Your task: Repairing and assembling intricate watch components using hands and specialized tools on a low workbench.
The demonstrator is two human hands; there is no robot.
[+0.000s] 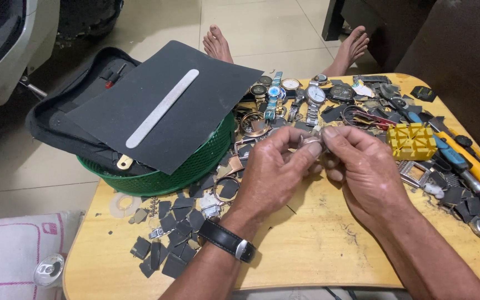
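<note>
— What is held?
— A small silver watch part (311, 142) is pinched between the fingertips of the left hand (270, 172) and right hand (365, 166), both closed narrowly.
— And beyond the fingers?
— Watches (293, 94) are laid out.

both forearms angled inward, left hand (273, 169) and right hand (362, 166) meet, fingertips pinched together

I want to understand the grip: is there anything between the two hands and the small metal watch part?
Nothing visible. Both the left hand and the right hand already pinch the small metal watch part directly with their fingertips, above the wooden table.
</note>
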